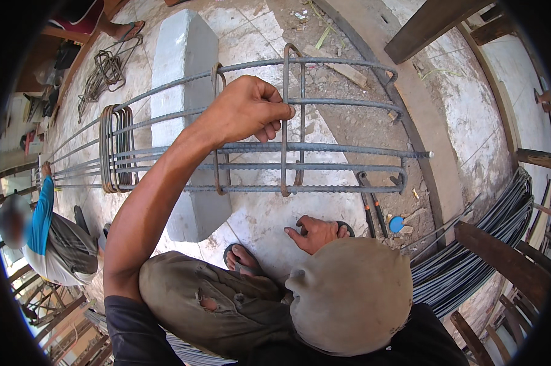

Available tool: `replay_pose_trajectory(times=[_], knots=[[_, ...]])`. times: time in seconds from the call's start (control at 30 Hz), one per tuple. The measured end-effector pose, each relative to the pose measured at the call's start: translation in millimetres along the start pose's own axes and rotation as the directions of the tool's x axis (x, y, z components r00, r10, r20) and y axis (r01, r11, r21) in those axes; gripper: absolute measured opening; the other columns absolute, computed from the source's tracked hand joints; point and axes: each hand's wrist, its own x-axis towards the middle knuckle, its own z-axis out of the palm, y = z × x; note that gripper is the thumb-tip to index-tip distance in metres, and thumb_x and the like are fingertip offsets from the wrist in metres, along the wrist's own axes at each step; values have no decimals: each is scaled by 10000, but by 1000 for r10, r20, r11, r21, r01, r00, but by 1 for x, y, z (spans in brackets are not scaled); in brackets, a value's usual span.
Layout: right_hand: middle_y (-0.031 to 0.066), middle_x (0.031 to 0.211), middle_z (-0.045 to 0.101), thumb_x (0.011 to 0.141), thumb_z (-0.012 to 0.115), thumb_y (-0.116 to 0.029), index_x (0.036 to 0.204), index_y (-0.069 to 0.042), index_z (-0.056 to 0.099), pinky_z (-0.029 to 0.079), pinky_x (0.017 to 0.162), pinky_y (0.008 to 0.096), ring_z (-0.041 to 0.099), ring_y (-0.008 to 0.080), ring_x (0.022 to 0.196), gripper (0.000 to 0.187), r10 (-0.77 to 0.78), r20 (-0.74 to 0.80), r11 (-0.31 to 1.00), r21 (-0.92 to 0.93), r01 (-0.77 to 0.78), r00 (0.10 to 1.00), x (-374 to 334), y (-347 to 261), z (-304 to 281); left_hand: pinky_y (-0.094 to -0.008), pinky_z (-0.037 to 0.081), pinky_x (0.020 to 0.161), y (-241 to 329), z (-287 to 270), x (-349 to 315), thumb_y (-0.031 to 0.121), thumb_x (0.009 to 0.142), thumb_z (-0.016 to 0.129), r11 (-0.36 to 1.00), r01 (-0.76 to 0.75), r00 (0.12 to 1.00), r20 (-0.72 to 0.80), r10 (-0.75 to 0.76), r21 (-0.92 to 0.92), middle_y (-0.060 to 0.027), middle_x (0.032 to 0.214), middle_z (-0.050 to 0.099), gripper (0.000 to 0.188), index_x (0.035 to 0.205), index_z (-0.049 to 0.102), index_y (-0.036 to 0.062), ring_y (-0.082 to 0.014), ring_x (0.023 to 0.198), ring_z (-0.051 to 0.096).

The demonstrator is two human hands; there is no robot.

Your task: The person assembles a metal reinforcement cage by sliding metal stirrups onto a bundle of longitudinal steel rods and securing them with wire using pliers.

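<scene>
- My left hand (251, 108) pinches the wire loop (284, 168), thumb against its near side, fingers curled in beside it.
- My right hand (316, 234) hangs loosely spread just beyond my right knee, with nothing showing in it, well apart from the loop.
- I judge the loop light but stiff: thin, rust-brown metal that should keep its shape and not slip much in bare skin.
- The best hold looks to be its straight side, between two crossing bars, where fingers have room.
- The ridged bars (342, 148) run through the loop; long as they are, I'd expect the whole frame to be heavy and a little springy, and the ridges to drag on a sliding loop.
- Nothing here seems fragile, though bar ends could scratch.
- The loop stands ahead of me, around the bars, right of the pale block (173, 55).
- Another loop (217, 165) stands left of it, under my wrist's side.
</scene>
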Motion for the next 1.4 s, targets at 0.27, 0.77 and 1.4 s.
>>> replay_pose_trajectory(times=[0.27, 0.77, 1.4], knots=[[65, 720, 737, 851, 780, -523, 921, -111, 734, 530, 693, 485, 718, 312, 670, 420, -14, -21, 999, -39, 14, 1000, -1, 3, 6, -245, 528, 531, -6, -7, -1, 240, 936, 743, 1000, 24, 1000, 15, -25, 20, -32, 685, 660, 262, 814, 694, 13, -99, 596, 648], [84, 741, 740, 866, 779, -498, 919, -89, 732, 538, 689, 462, 723, 307, 685, 415, -65, -11, 997, -32, 64, 998, 2, 6, 13, -247, 535, 541, -11, 2, 7, 231, 918, 748, 999, 30, 1000, 6, -31, 25, -36, 682, 673, 275, 764, 693, 10, -99, 606, 661], [113, 847, 770, 875, 749, -531, 1066, -112, 748, 544, 767, 438, 740, 330, 832, 460, 110, 90, 990, -93, -102, 990, 0, -33, -4, -328, 570, 620, -12, -59, -34, 458, 913, 741, 846, -220, 893, -249, 376, 486, -125, 711, 719, 513, 904, 760, -54, -173, 603, 706]])
